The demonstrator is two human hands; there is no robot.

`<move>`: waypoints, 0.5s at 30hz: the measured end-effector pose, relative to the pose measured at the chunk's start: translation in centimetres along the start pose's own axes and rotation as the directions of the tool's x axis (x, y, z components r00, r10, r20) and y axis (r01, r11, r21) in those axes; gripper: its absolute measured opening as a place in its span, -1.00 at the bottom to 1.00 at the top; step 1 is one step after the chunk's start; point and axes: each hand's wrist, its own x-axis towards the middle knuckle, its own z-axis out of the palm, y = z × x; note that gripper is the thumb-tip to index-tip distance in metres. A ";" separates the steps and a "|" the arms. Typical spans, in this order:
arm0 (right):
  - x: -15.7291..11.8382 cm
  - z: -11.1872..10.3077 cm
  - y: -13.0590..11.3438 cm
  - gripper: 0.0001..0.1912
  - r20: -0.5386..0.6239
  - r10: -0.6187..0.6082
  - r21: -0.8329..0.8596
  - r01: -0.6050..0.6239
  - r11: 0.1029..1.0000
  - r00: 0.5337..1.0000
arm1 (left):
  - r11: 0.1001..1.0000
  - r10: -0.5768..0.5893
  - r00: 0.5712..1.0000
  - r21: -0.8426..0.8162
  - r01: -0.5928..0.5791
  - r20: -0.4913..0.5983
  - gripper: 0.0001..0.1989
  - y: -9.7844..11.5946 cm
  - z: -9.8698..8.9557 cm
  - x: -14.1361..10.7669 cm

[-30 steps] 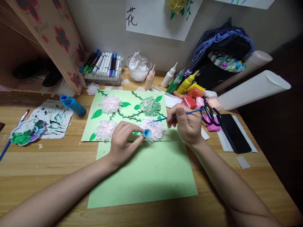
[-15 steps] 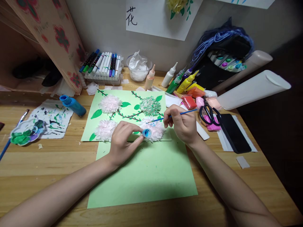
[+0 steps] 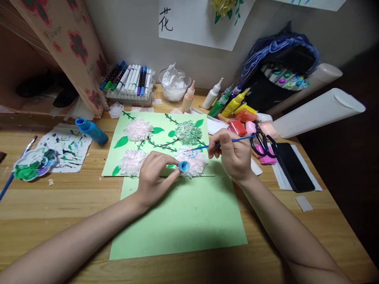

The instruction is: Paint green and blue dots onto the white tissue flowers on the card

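Note:
My left hand (image 3: 156,177) pinches a small bottle cap (image 3: 184,167) with blue paint inside, held over the lower right paper flower. Between the fingers of my right hand (image 3: 231,152) is a thin blue paintbrush (image 3: 204,147), its tip at the upper part of that pale pink flower (image 3: 195,161), which carries blue strokes. The flower is on a light green sheet (image 3: 111,165) with two other pink flowers, a green-tipped flower (image 3: 188,132), painted leaves and dark branches. A second green sheet (image 3: 177,221) lies in front of it, partly under my left forearm.
To the left are an uncapped blue paint bottle (image 3: 91,131), a paint-smeared palette (image 3: 34,165) and a stained tissue (image 3: 71,148). Markers (image 3: 130,81), a bowl of tissue (image 3: 174,85) and several paint bottles line the back. Scissors (image 3: 262,144) and a black phone (image 3: 293,167) lie right.
My right hand has shifted slightly right, and the brush now lies flatter with its tip a little higher over the flower. My left hand keeps the cap in nearly the same place.

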 end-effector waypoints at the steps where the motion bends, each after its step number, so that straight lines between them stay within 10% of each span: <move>1: 0.0 0.0 0.0 -0.54 0.001 0.002 0.006 -0.002 1.000 1.000 | 1.000 0.000 1.000 0.000 0.000 0.000 -0.87 0.0 0.0 0.0; 6: 0.2 0.1 -0.1 -0.52 -0.001 0.011 -0.011 -0.011 1.000 1.000 | 1.000 -0.009 1.000 0.006 0.009 0.000 -0.87 -0.1 0.0 0.0; 12: 0.0 -0.5 -3.6 -0.47 -0.359 -0.045 0.133 0.099 0.986 0.932 | 1.000 -0.008 1.000 0.003 0.008 -0.004 -0.86 -0.2 0.0 -0.1; 15: -0.5 -0.9 -5.3 -0.39 -0.309 -0.071 0.124 0.114 0.986 0.948 | 1.000 -0.008 1.000 0.006 0.008 0.002 -0.87 -0.1 0.0 0.0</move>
